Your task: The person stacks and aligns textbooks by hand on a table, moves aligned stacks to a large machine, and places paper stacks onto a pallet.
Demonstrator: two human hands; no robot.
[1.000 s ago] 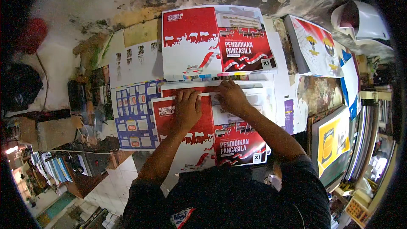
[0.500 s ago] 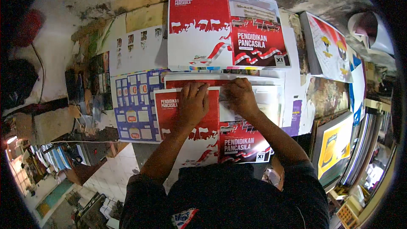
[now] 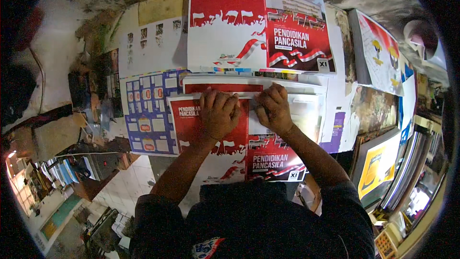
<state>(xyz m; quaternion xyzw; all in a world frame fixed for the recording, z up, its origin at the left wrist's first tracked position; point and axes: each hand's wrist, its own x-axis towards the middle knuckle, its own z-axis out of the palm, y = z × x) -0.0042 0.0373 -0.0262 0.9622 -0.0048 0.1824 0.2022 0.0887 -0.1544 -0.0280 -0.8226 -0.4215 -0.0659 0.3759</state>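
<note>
A red-and-white printed cover sheet [image 3: 275, 160] lies nearest my body, partly beneath my forearms. My left hand [image 3: 219, 114] has its fingers bent over the sheet's far edge, left of the middle. Beside it, my right hand [image 3: 274, 109] is closed at the same edge, fingers curled inward and thumb against the paper. The fingertips' undersides are hidden. Just beyond them, another cover sheet [image 3: 199, 88] shows as a red strip with a white margin. Farther off lies a thick-looking pile of matching covers [image 3: 227, 29].
A blue-and-white label sheet [image 3: 152, 129] spreads out on the left. White paper [image 3: 335, 57] sticks out on the right. Past it stand a stack of red-and-white prints [image 3: 381, 50] and a yellow-and-white print [image 3: 378, 163]. Shelves with books [image 3: 67, 170] are at lower left.
The whole view has shifted slightly. My right hand's fingers are curled in more, with the thumb lower on the sheet. My left hand stays at the same edge.
</note>
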